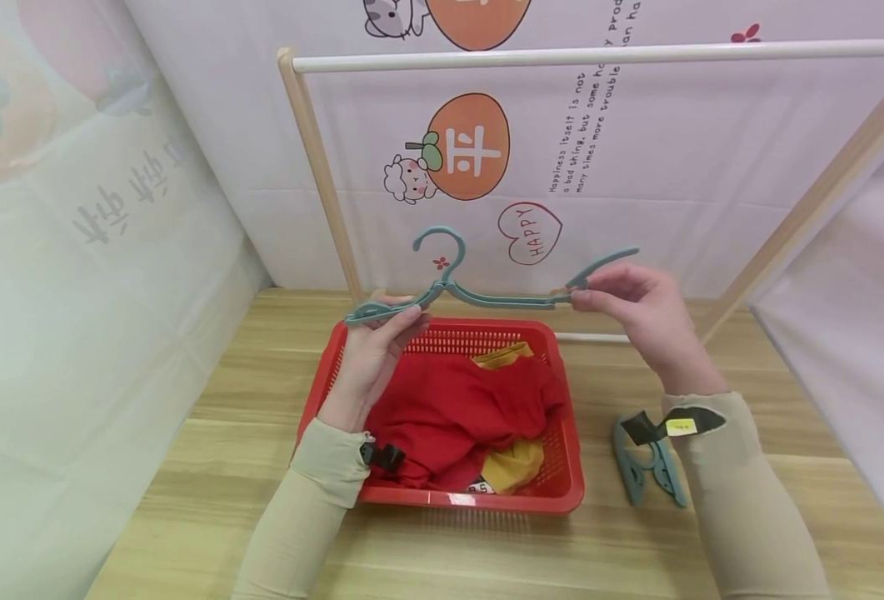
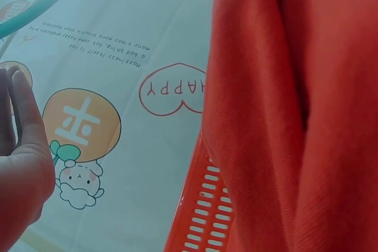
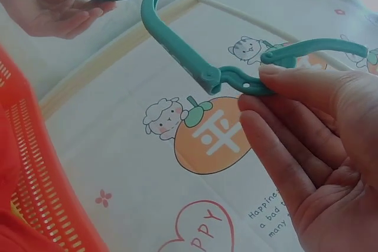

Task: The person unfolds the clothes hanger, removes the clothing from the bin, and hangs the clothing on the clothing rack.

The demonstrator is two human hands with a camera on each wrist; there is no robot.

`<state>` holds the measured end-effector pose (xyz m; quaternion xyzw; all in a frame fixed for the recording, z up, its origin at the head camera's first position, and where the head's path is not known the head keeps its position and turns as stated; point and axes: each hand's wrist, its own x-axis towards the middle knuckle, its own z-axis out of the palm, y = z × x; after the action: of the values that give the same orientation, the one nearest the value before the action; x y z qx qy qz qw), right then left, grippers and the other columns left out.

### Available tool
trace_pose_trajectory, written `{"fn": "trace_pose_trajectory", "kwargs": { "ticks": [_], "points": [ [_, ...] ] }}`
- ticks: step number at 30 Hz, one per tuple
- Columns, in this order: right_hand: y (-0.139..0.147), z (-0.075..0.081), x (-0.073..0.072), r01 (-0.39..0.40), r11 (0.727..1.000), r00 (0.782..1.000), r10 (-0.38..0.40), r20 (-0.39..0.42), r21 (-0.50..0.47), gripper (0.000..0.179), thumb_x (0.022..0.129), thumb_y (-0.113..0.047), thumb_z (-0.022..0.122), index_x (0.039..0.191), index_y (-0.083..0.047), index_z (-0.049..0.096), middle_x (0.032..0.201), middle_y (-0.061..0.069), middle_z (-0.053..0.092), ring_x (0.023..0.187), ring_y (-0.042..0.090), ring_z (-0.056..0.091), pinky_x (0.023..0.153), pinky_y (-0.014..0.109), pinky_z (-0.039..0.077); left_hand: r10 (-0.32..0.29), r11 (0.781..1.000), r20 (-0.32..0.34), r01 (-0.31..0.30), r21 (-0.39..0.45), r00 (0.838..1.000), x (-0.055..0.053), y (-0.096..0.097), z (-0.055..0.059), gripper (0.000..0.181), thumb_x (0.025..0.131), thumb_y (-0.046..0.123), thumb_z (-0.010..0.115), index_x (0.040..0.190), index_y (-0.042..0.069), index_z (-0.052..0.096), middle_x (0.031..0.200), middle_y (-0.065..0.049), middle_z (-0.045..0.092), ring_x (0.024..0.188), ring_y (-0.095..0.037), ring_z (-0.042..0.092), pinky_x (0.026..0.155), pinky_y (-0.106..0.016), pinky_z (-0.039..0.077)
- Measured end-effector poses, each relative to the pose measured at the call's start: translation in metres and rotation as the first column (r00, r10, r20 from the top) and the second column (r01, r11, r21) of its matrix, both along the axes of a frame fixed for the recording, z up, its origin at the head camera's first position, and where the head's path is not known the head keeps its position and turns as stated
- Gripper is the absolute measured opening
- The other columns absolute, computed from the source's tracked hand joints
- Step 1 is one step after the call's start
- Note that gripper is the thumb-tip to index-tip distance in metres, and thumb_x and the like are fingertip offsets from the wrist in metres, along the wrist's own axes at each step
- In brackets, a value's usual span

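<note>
A teal folding hanger (image 1: 501, 301) is held up above the far rim of a red basket (image 1: 572, 467), its hook pointing up. My left hand (image 1: 372, 354) grips the hanger's left arm, which is folded in on itself. At the other end my right hand (image 1: 647, 312) pinches the right arm near its joint, thumb on top in the right wrist view. That arm is unfolded there, and its end piece (image 3: 322, 46) angles up past my fingers. Red cloth (image 1: 449, 408) and some yellow cloth (image 1: 512, 467) lie in the basket.
Behind the basket stands a rack with a white rail (image 1: 606, 55) and wooden posts (image 1: 322, 175). Another folded teal hanger (image 1: 647, 462) lies on the wooden table (image 1: 209, 467), right of the basket and close to my right sleeve. A printed white sheet (image 1: 262, 108) hangs behind.
</note>
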<state>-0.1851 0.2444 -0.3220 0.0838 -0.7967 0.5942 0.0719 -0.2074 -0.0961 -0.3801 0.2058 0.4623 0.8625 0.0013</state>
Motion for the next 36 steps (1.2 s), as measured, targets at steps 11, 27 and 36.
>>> {"fn": "trace_pose_trajectory", "kwargs": {
  "ticks": [11,27,36],
  "points": [
    [-0.004,-0.006,0.0,0.036,0.987,0.999,-0.031,0.034,-0.154,0.027,0.092,-0.021,0.079,0.11,-0.003,0.07,0.101,0.006,0.076,0.094,0.02,0.073,0.098,0.03,0.051,0.032,0.999,0.031,-0.031,-0.006,0.999,0.001,0.0,0.0,0.022,0.099,-0.008,0.06,0.105,0.008,0.074,0.102,-0.005,0.075,0.092,-0.017,0.071,0.095,-0.034,0.055],
    [-0.025,-0.036,-0.01,-0.265,0.588,0.963,0.203,-0.178,-0.764,0.022,0.097,0.012,0.059,0.096,-0.005,0.073,0.096,0.012,0.075,0.087,0.022,0.074,0.088,0.032,0.058,0.045,0.999,-0.001,-0.044,0.031,0.999,0.0,0.0,0.0,0.027,0.1,-0.007,0.058,0.103,0.01,0.078,0.1,-0.003,0.073,0.095,-0.017,0.07,0.096,-0.034,0.055],
    [-0.03,-0.041,-0.009,-0.228,0.582,0.969,0.211,-0.126,-0.781,0.02,0.098,0.01,0.059,0.095,-0.005,0.072,0.098,0.012,0.076,0.089,0.022,0.074,0.09,0.033,0.058,0.066,0.997,0.003,-0.066,0.044,0.998,0.0,0.0,0.001,0.031,0.099,-0.009,0.057,0.101,0.012,0.08,0.099,-0.003,0.072,0.095,-0.016,0.071,0.096,-0.034,0.055]
  ]
}}
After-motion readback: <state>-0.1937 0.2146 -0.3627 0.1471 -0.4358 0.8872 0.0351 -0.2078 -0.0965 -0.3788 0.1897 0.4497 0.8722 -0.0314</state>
